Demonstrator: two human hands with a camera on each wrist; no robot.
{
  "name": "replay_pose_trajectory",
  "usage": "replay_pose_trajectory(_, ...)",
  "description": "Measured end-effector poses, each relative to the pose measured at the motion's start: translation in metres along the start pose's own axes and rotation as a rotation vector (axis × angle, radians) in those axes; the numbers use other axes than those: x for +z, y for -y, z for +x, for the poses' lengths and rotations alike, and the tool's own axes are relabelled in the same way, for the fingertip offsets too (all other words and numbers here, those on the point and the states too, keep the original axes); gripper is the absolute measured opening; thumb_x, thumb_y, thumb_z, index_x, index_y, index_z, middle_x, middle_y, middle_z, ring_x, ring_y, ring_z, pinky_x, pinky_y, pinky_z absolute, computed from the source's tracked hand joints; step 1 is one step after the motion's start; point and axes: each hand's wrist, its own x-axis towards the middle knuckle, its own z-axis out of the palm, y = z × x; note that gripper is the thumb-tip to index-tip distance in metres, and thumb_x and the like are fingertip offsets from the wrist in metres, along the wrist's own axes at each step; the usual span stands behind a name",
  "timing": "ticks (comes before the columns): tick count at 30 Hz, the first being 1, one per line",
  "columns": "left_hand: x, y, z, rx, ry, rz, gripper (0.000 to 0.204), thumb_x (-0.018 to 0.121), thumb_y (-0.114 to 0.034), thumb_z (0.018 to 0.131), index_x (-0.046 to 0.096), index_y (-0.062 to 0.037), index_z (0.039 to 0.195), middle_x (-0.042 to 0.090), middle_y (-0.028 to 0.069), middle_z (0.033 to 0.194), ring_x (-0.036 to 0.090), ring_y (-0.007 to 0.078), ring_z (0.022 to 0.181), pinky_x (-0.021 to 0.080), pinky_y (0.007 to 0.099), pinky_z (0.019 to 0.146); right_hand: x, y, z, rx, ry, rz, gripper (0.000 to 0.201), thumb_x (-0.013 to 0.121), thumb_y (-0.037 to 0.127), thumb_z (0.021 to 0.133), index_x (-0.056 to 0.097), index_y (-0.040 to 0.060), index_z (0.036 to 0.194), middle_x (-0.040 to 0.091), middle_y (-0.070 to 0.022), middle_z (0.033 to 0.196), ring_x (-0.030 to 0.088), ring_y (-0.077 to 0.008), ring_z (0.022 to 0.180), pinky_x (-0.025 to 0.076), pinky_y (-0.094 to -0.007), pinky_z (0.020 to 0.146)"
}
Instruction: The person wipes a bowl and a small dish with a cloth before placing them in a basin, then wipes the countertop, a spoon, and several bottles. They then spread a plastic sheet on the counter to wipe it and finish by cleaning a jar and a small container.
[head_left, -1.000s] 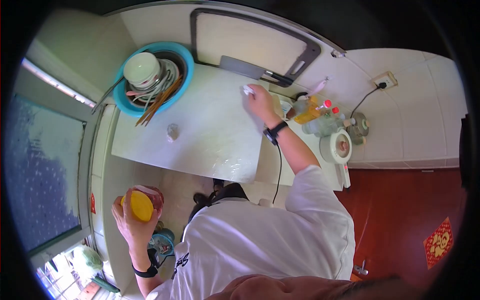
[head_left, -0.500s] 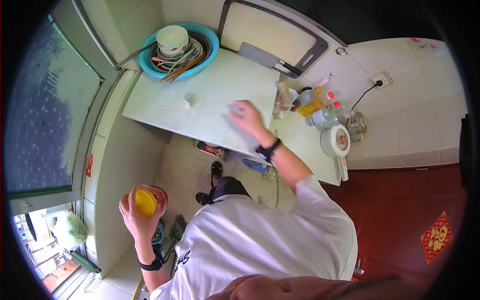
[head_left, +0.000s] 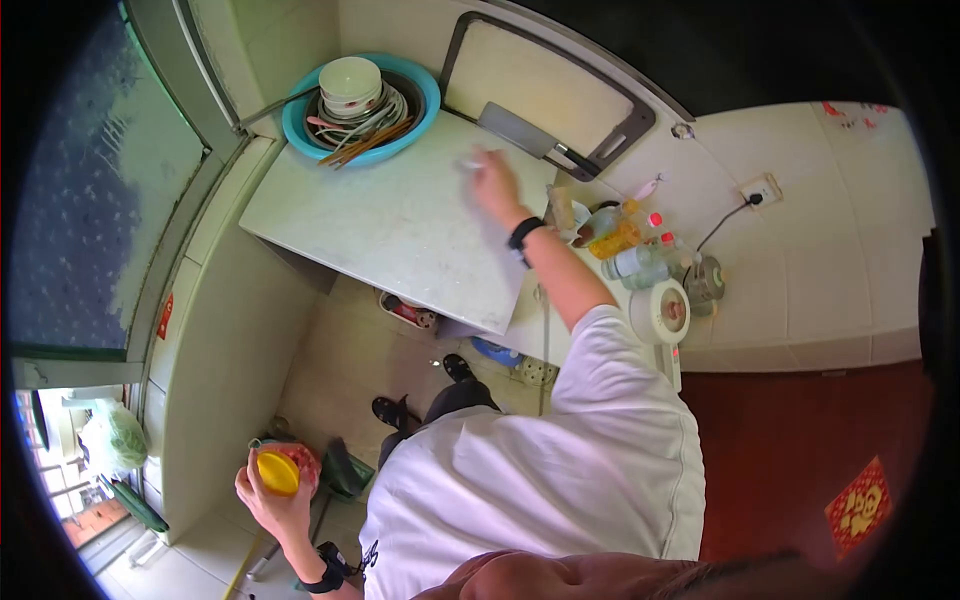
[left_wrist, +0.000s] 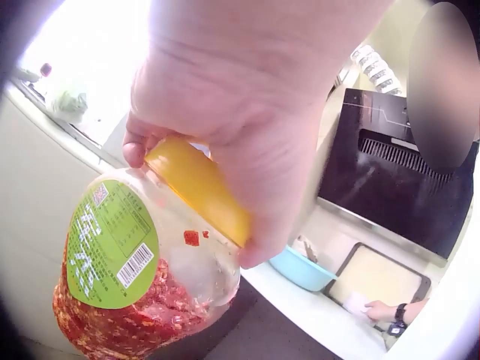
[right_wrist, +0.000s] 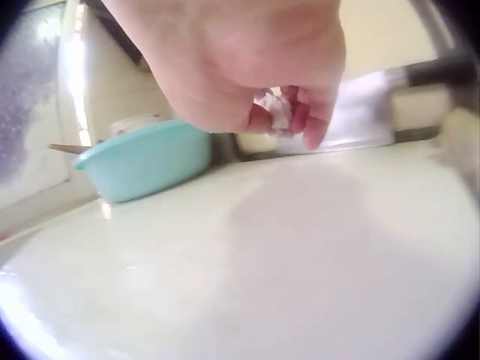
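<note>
Our left hand [head_left: 272, 508] grips the smooth yellow lid [left_wrist: 199, 189] of a clear, rounded jar [left_wrist: 154, 319], held well apart from the counter [head_left: 380, 225]; its long axis slants, lid uppermost, base downward round coarse, glistening red contents. Our right hand [head_left: 497, 188] pinches a crumpled white wad [right_wrist: 279, 112] above the glossy, pale counter.

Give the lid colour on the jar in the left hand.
The lid is plain yellow; it shows best in the left wrist view.
</note>
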Motion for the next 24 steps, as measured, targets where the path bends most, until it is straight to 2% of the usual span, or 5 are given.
replay_pose_trajectory(3, 0.010, -0.013, -0.019, -0.045, -0.029, 0.077, 0.083, 0.082, -0.020, 0.058, 0.052, -0.0155, 0.135, 0.049, 0.0163, 0.121, 0.050, 0.0378, 0.116, 0.044, 0.0477, 0.098, -0.034, -0.092, 0.013, 0.143, 0.263, -0.339, 0.033, 0.057, 0.009, 0.085, 0.062, 0.0022, 0.116, 0.057, -0.0223, 0.105, 0.058, -0.0392, 0.101, 0.050, -0.0473, 0.085)
replay_pose_trajectory(6, 0.020, -0.038, -0.037, -0.124, -0.025, 0.091, 0.082, 0.080, -0.018, 0.060, 0.052, -0.0145, 0.136, 0.049, 0.0170, 0.122, 0.050, 0.0382, 0.117, 0.042, 0.0469, 0.100, -0.024, -0.110, 0.003, 0.027, 0.197, -0.344, 0.030, 0.059, 0.014, 0.086, 0.063, 0.0019, 0.114, 0.057, -0.0222, 0.106, 0.058, -0.0394, 0.102, 0.051, -0.0454, 0.088)
replay_pose_trajectory(20, 0.025, -0.089, -0.124, -0.180, -0.168, -0.225, 0.078, 0.078, -0.011, 0.062, 0.051, -0.0093, 0.135, 0.051, 0.0162, 0.119, 0.053, 0.0356, 0.113, 0.043, 0.0432, 0.100, -0.028, 0.116, -0.220, -0.321, 0.594, 0.504, 0.022, 0.059, 0.010, 0.088, 0.062, 0.0013, 0.108, 0.060, -0.0160, 0.097, 0.061, -0.0353, 0.086, 0.051, -0.0437, 0.070)
replay_pose_trajectory(22, 0.017, -0.078, -0.149, -0.167, -0.198, -0.225, 0.078, 0.078, -0.012, 0.061, 0.052, -0.0091, 0.134, 0.051, 0.0162, 0.119, 0.053, 0.0357, 0.113, 0.043, 0.0429, 0.100, 0.002, 0.146, -0.261, -0.265, 0.710, 0.614, 0.022, 0.058, 0.010, 0.090, 0.062, 0.0008, 0.109, 0.059, -0.0147, 0.095, 0.063, -0.0295, 0.082, 0.051, -0.0426, 0.070)
replay_pose_trajectory(24, 0.006, -0.065, -0.182, -0.227, -0.243, -0.200, 0.079, 0.079, -0.012, 0.059, 0.053, -0.0096, 0.134, 0.051, 0.0162, 0.120, 0.053, 0.0355, 0.113, 0.044, 0.0428, 0.099, 0.050, 0.167, -0.290, 0.283, 1.263, 0.805, 0.020, 0.055, 0.013, 0.093, 0.061, 0.0008, 0.108, 0.059, -0.0112, 0.095, 0.064, -0.0225, 0.075, 0.055, -0.0395, 0.065)
